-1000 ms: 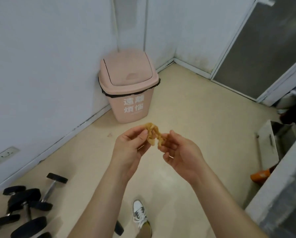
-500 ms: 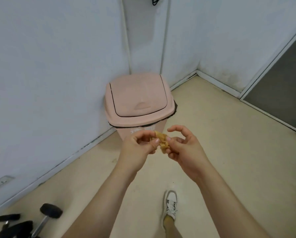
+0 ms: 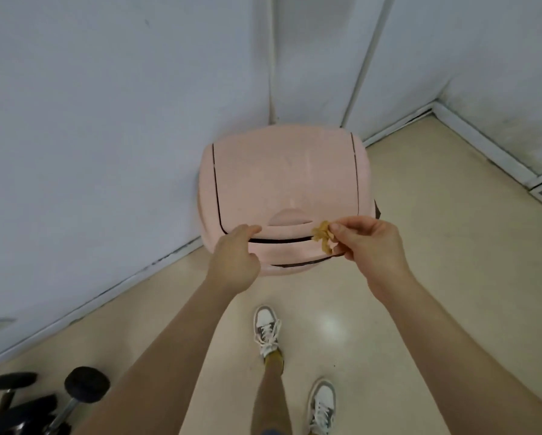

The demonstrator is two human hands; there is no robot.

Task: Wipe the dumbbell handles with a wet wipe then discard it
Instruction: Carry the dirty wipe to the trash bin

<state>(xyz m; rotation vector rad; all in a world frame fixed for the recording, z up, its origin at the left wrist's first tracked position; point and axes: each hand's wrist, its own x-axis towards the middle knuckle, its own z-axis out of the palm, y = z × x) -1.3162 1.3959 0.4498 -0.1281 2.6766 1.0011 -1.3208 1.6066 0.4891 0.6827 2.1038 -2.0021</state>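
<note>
**A:** Reaching out over the pink bin [image 3: 285, 180] in the corner, both forearms are stretched forward. How do the hands sit?

**B:** The left hand [image 3: 235, 255] has bent knuckles and its fingertips are against the front edge of the lid flap [image 3: 282, 229], with a dark slit beneath. I cannot tell whether it grips or only presses. The right hand [image 3: 370, 243] pinches the crumpled tan wipe [image 3: 323, 235] between thumb and forefinger, just above the bin's front rim.

**A:** Anything cut off?

**B:** The dumbbells [image 3: 43, 403] are on the floor at lower left, clipped by the frame edge.
</note>
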